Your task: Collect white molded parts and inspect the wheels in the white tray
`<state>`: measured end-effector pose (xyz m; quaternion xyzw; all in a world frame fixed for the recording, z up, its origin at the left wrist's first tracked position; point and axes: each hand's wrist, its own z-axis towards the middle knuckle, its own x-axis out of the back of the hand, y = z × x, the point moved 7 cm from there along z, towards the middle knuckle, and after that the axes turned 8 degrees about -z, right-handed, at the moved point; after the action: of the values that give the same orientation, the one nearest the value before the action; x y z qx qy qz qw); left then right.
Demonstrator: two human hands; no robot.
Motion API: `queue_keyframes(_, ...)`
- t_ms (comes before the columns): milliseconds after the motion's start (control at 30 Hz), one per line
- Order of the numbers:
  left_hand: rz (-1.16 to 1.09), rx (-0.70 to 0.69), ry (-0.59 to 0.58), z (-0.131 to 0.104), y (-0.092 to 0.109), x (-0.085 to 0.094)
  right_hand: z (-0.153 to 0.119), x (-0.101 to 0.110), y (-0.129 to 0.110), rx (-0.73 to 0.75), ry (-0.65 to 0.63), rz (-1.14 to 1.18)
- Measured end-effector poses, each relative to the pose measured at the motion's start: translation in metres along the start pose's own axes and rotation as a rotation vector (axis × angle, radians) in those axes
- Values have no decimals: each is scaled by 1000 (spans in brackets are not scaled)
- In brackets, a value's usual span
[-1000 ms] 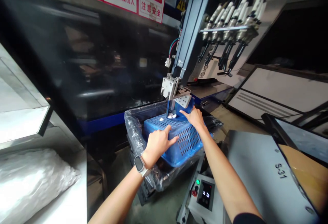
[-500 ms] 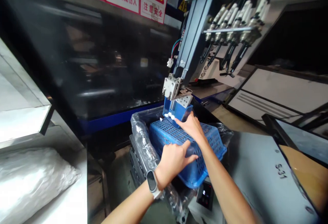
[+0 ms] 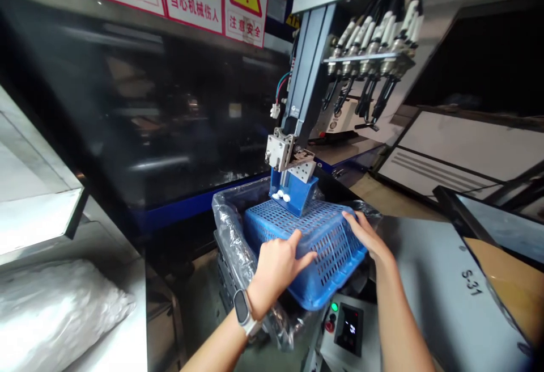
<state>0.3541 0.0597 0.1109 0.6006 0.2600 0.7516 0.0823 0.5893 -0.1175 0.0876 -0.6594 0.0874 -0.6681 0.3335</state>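
Observation:
An upturned blue plastic basket (image 3: 327,258) with slotted sides sits tilted in a plastic-lined crate (image 3: 232,227). My left hand (image 3: 276,261), with a watch on its wrist, grips the basket's near left side. Its thumb and index finger lie over the surface, and the other fingers are partly hidden. My right hand (image 3: 364,233) holds the basket's right upper corner. On top of the basket stands a small blue bin (image 3: 300,193) with a few white pieces (image 3: 281,196) in it. Directly over the bin is a metal clamp (image 3: 280,151).
A machine arm (image 3: 308,66) with hoses comes down from above, in front of a dark machine panel (image 3: 191,105). A control box (image 3: 351,329) with a display sits below right, near a grey cabinet (image 3: 429,270). At left, a white plastic bag (image 3: 55,309) lies on a shelf.
My right hand has left the small blue bin and moved right to the basket's corner. My left hand stays on the basket. The view has shifted slightly.

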Motion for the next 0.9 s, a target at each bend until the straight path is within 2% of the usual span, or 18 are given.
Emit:
queue_keyframes(100,-12,-40,-16,-4,9,-6,-1,-9,17,-91,49,31)
queue_keyframes(300,-80,-136,-60,-12,25,-21,-8,-1,43,-127,116,45)
queue_keyframes(500,-100,-114,-32,-8,19,-21,-4,-8,44,-84,145,62)
queue_keyframes(900,-172,-147,-23,-11,22,-25,1,-11,58,-72,160,55)
